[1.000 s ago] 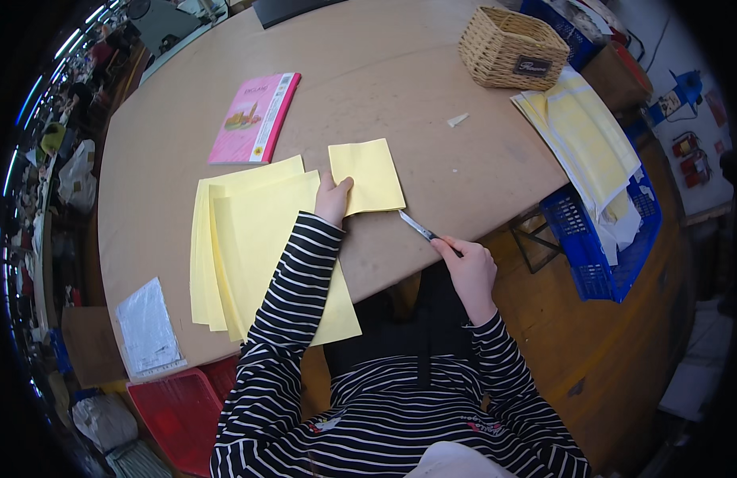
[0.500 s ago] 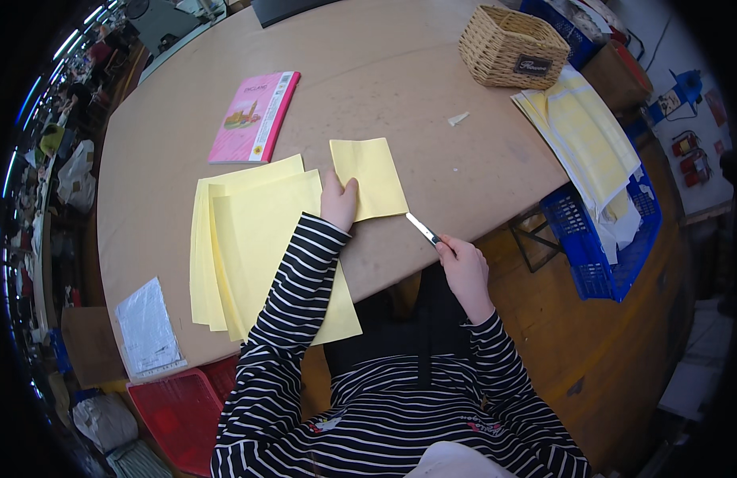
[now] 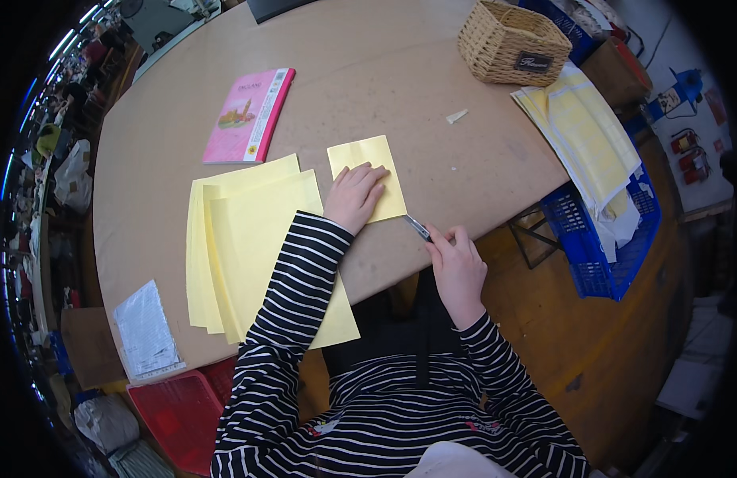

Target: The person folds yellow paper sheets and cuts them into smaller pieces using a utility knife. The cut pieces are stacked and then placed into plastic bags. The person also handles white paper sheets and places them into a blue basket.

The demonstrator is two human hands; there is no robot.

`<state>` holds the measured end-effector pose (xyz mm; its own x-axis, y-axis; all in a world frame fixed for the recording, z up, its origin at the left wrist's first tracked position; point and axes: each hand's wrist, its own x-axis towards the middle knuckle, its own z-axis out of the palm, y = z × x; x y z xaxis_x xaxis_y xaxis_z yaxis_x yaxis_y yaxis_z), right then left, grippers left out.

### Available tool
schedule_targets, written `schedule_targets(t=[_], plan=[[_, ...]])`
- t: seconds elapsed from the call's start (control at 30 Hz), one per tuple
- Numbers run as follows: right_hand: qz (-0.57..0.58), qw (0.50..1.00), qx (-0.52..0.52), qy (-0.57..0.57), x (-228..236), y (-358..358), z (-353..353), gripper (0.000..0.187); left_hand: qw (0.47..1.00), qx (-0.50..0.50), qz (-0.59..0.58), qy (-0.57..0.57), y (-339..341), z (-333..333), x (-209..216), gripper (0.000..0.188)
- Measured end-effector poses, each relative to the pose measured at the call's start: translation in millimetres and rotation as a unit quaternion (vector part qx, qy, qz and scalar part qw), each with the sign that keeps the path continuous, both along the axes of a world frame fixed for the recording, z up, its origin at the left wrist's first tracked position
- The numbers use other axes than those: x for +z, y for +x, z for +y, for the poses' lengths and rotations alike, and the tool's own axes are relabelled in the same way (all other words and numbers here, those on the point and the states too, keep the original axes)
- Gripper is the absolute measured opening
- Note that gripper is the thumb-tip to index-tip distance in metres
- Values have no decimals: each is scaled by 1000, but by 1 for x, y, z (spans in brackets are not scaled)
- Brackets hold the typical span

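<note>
My left hand (image 3: 356,197) lies flat on a small folded yellow sheet (image 3: 390,182) on the table, its fingers spread over the middle of the sheet. In my right hand (image 3: 458,275) is a slim knife (image 3: 419,229) with a silver blade and a dark handle. The blade's tip is at the lower right corner of the folded sheet; whether it goes between the layers I cannot tell. Several larger yellow sheets (image 3: 261,231) lie overlapped to the left, partly beneath my left forearm.
A pink book (image 3: 239,119) lies beyond the sheets. At the far right stands a wicker basket (image 3: 504,60), near yellow-and-white sheets (image 3: 580,131) hanging over a blue crate (image 3: 623,263). A silvery packet (image 3: 147,331) and a red crate (image 3: 177,422) are at the near left.
My left hand has gone from gripping the sheet's left edge to lying flat on top of it. My right hand and the knife have shifted slightly left.
</note>
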<state>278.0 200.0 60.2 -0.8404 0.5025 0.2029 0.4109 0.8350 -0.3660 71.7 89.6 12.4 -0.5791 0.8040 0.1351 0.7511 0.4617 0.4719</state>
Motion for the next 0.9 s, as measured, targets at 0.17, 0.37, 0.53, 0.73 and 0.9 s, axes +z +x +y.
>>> schedule_targets(t=[0.17,0.37,0.53,0.73,0.9], plan=[[-6,1000,9,1,-1,-3,3,30,983,10,178,-52,9,2,-4,57],[-53,998,11,14,-4,-7,5,29,984,12,165,-68,7,5,-2,61],[-27,997,26,62,-14,-12,6,29,985,12,162,-63,8,5,-1,60],[-21,994,55,88,-16,-14,18,40,985,10,158,-62,7,5,1,60],[-33,993,57,94,-20,-49,29,42,986,11,155,-63,8,5,1,59]])
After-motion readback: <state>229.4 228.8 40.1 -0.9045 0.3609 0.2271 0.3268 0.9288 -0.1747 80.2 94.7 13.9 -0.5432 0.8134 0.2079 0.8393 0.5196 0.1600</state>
